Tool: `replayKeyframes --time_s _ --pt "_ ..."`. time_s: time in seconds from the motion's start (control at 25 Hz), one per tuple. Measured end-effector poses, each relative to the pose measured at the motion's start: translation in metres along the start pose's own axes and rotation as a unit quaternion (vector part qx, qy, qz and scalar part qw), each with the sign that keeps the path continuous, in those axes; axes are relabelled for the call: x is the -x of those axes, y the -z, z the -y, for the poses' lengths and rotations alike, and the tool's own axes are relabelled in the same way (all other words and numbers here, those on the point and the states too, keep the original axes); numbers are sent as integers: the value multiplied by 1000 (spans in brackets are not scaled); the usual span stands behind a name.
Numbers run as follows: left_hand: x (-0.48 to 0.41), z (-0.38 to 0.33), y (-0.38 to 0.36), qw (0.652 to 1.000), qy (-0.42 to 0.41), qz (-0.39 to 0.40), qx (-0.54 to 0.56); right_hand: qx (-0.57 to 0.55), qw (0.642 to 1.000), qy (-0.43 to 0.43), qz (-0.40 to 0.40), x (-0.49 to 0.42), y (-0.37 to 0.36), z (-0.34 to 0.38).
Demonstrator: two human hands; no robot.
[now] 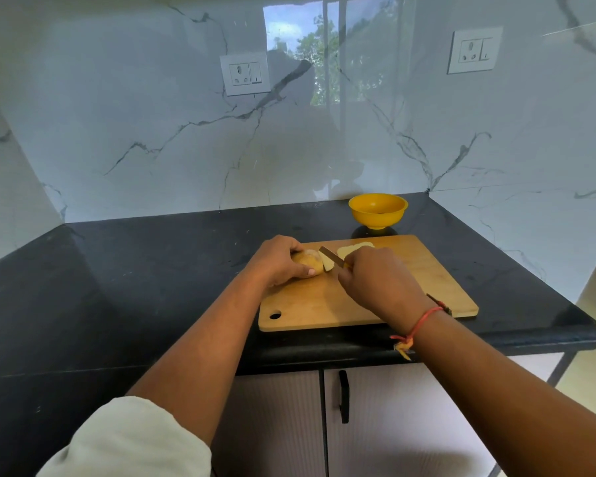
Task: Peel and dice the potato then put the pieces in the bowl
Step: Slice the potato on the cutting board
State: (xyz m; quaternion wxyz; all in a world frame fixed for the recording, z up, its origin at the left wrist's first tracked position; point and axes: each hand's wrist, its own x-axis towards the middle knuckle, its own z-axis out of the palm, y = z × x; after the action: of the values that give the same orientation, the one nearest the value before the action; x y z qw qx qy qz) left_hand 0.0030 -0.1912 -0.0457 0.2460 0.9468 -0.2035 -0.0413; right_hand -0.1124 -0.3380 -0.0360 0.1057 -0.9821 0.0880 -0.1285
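Note:
A yellowish potato (pixel 308 261) lies on the left end of the wooden cutting board (pixel 427 287). My left hand (pixel 279 261) grips it from above, fingers curled round it. My right hand (pixel 375 280) holds a knife (pixel 331 257) whose blade sits at the potato's right end, where a pale cut face shows. The knife's handle is hidden in my fist. Pale potato slices (pixel 353 248) lie flat on the board just beyond my right hand. A yellow bowl (pixel 377 210) stands on the counter behind the board; I cannot tell what is inside it.
The board has a hanging hole (pixel 275 315) at its near left corner and lies on a black stone counter (pixel 135 270). Marble walls (pixel 152 132) close the back and both sides. The counter's front edge (pixel 324 352) runs just below the board, with cabinet doors underneath.

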Motion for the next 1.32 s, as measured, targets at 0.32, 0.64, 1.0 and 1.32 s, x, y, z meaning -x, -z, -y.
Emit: replayKeyframes --time_s 0.32,0.64,1.0,1.32 --pt "3 1 5 1000 4 19 7 -14 999 -7 43 -36 -5 20" --pt "2 0 3 1000 1 -2 5 11 999 -16 45 -41 -16 24" --pt "3 5 1 1000 -9 -11 28 -5 998 -19 55 -50 -14 30" --pt "4 5 0 1000 -12 -17 16 27 996 3 81 -48 -15 41"
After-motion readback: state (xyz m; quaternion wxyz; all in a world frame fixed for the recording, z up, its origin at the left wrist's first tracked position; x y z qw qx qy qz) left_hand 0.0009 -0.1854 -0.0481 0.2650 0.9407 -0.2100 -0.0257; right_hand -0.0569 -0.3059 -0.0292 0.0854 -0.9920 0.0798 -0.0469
